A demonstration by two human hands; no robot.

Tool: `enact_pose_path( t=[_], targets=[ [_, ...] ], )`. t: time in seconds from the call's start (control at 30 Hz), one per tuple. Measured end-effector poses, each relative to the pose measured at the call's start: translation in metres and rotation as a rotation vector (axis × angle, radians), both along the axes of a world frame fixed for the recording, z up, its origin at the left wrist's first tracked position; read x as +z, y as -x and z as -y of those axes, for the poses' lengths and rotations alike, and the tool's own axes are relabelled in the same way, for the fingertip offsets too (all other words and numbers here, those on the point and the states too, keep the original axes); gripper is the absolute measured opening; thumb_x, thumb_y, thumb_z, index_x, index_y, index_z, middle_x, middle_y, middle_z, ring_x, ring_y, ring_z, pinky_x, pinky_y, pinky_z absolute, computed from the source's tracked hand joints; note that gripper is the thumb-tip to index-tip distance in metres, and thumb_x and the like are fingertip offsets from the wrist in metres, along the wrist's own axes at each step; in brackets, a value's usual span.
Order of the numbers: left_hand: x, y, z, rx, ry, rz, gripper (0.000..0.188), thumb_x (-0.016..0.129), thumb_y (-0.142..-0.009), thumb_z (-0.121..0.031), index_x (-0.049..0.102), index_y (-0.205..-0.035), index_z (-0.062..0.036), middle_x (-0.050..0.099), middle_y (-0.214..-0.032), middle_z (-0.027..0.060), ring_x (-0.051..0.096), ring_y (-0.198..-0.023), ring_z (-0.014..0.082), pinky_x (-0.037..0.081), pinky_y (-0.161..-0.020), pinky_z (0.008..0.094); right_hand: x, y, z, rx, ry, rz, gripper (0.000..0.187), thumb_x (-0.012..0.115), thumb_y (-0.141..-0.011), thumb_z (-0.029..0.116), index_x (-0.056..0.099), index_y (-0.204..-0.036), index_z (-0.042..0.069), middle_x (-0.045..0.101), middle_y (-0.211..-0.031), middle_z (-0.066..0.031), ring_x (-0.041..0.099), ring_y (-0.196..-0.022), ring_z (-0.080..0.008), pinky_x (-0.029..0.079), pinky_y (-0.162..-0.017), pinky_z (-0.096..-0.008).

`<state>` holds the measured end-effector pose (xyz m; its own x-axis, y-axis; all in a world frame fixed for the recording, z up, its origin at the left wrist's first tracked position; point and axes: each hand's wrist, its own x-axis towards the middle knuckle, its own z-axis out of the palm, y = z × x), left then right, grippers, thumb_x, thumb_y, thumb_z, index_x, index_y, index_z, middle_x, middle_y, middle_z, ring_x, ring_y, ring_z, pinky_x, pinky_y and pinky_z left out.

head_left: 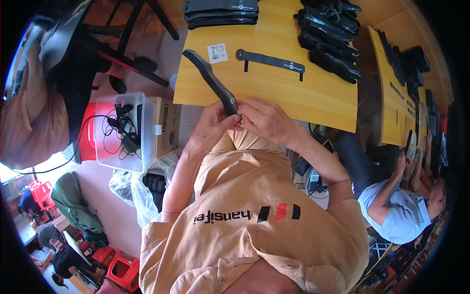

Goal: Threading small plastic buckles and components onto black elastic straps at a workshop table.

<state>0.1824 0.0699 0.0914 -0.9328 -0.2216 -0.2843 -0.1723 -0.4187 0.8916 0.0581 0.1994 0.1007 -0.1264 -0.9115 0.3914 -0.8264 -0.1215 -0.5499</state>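
A bundle of long, flat black straps (211, 81) slants up from my lap over the near left edge of the table. My left hand (216, 121) is closed around its near end, with the thumb pressed on top. Close beside it, my right hand (263, 117) is closed, its fingertips pinching at the same end of the straps; the exact spot is hidden by the fingers. On the table (293, 104) lies a single black strap (271, 61) with two short dark tabs below it. A white printed label (217, 53) is to the left of that strap.
Stacked black flat pieces (220, 13) sit at the far left of the table, and heaped black straps (329, 41) at the right. A clear plastic bin (120, 132) with cables stands left, next to a cardboard box (167, 125). Other people (399, 206) sit on both sides.
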Motion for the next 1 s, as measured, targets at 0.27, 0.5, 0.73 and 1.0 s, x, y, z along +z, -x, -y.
enact_pose_path(
  t=[0.27, 0.5, 0.73, 1.0],
  targets=[
    [-0.005, 0.000, -0.003, 0.171, -0.113, 0.075, 0.023, 0.056, -0.084, -0.004, 0.057, -0.104, 0.0059, 0.061, -0.089, 0.0092, 0.060, -0.076, 0.0119, 0.053, -0.063, 0.0237, 0.001, 0.001, -0.008, -0.126, -0.055, 0.571, 0.010, 0.063, -0.078, 0.006, 0.056, -0.083, 0.001, 0.051, -0.072, -0.0097, 0.055, -0.066, -0.0244, 0.044, -0.056, -0.0323],
    [-0.004, -0.004, -0.004, 0.089, -0.119, 0.088, 0.017, 0.057, -0.083, -0.004, 0.061, -0.098, 0.0035, 0.064, -0.085, 0.0075, 0.061, -0.069, 0.0104, 0.052, -0.061, 0.0209, 0.003, 0.011, -0.004, 0.040, -0.178, 0.474, 0.018, 0.066, -0.078, 0.014, 0.053, -0.077, 0.001, 0.049, -0.065, -0.0088, 0.045, -0.054, -0.0223, 0.036, -0.051, -0.0319],
    [0.001, -0.010, 0.001, -0.022, -0.292, 0.099, 0.020, 0.058, -0.082, -0.003, 0.058, -0.099, 0.0058, 0.063, -0.086, 0.0092, 0.061, -0.067, 0.0112, 0.054, -0.062, 0.0226, 0.014, 0.019, -0.004, 0.211, -0.457, 0.603, 0.019, 0.061, -0.082, 0.019, 0.053, -0.077, 0.002, 0.044, -0.060, -0.0118, 0.045, -0.053, -0.0225, 0.035, -0.052, -0.0346],
    [0.007, -0.012, -0.002, -0.085, -0.345, 0.101, 0.024, 0.061, -0.083, -0.007, 0.057, -0.103, 0.0056, 0.062, -0.087, 0.0088, 0.062, -0.068, 0.0117, 0.056, -0.065, 0.0242, 0.004, 0.005, -0.011, 0.222, -0.257, 0.557, 0.015, 0.053, -0.086, 0.015, 0.051, -0.078, 0.002, 0.050, -0.065, -0.0160, 0.049, -0.056, -0.0330, 0.038, -0.052, -0.0349]
  ],
)
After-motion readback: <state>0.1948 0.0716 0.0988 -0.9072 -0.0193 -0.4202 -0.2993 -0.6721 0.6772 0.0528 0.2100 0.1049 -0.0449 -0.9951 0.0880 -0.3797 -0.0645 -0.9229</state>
